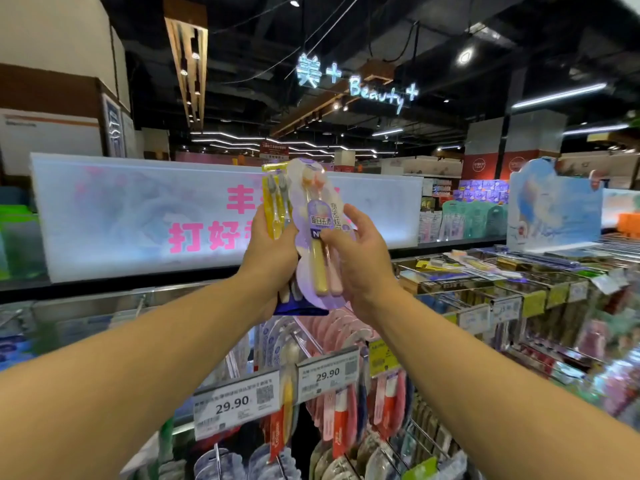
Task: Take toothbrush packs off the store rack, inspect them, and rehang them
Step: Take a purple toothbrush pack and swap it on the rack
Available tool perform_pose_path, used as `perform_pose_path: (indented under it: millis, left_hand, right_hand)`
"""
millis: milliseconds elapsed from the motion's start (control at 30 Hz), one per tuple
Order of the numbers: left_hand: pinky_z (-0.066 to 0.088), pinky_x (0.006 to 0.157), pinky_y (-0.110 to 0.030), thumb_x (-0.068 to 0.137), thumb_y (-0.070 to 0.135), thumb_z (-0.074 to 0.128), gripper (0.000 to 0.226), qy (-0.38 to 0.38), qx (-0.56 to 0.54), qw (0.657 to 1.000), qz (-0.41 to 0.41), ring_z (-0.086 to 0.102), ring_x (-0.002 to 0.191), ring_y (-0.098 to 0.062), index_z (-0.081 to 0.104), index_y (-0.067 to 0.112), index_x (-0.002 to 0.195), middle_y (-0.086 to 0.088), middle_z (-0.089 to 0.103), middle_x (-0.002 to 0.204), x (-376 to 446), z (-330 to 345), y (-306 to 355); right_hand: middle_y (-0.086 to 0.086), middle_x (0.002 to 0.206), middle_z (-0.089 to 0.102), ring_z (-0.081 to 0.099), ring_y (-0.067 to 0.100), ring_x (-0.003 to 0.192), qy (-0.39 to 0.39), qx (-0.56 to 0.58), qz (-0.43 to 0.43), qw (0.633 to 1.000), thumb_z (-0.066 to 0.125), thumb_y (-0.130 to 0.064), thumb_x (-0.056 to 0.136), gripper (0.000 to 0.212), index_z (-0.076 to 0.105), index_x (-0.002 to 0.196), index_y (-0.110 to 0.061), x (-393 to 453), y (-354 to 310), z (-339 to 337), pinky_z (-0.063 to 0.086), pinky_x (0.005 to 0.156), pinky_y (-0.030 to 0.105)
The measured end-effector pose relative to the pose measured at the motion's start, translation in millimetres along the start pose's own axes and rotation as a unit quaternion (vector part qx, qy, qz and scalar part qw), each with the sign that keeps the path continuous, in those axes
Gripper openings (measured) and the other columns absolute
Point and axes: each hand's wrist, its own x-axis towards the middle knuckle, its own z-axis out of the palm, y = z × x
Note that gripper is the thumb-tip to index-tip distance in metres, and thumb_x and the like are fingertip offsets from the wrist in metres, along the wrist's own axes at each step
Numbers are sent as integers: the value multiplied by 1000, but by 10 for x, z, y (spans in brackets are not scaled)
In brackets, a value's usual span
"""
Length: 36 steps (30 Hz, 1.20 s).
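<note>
The left hand [268, 252] is wrapped round the lower part of two toothbrush packs at once, fingers curled behind and thumb side in front, so that both stand upright at face height where the print can be read. The yellow pack [273, 199] sits at the back and to the left, its brush heads showing above the knuckles; the lilac pack [317, 216], with a yellow and a pink brush inside, lies in front of it and overlaps it to the right. The right hand [360, 258] meets the lilac pack from the other side, thumb pressed on its face near the label and fingers curved round its right edge, a light pinch that looks meant to fan or slide this pack off the other so each can be checked separately. Both packs are well clear of the rack, held above it against the lit white signboard [138, 216]. Below the forearms hang rows of more packs on wire pegs [304, 336], with price tags [237, 403] reading 29.90 at the peg ends; judging by this, inspection is under way and rehanging is not yet begun.
</note>
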Motion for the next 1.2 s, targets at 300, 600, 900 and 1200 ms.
perform_pose_path:
  millis: [300,600,900,1200]
  left_hand:
    - [59,93,-49,102,58,41,43,-45,-106,993,-6,71,113,-27,57,37,137,-2,72,128,-6,58,-105]
    - [62,68,-38,79,50,74,64,-50,-57,996,38,73,83,-31,56,20,134,-14,74,116,67,364,-228]
    - [64,82,-44,83,33,84,59,-9,-46,998,45,77,97,-24,56,17,132,-9,75,114,258,798,-360]
    - [61,78,-45,47,79,84,106,46,69,995,57,73,94,-32,60,19,130,-10,74,113,656,1154,-566]
  right_hand:
    - [-10,137,61,62,14,124,-16,-124,-57,990,73,-45,74,77,43,145,-44,-143,77,-46,51,107,46]
    - [4,119,56,49,22,116,29,-376,-219,900,47,-41,95,64,41,152,-13,-79,186,-285,44,103,43]
    - [3,130,42,48,19,121,-76,-403,-199,890,31,-46,98,65,35,157,-18,349,206,-1027,42,105,35]
    - [4,152,47,47,23,138,-235,-614,-12,753,49,-49,73,79,49,149,-24,1018,-152,-2509,39,110,38]
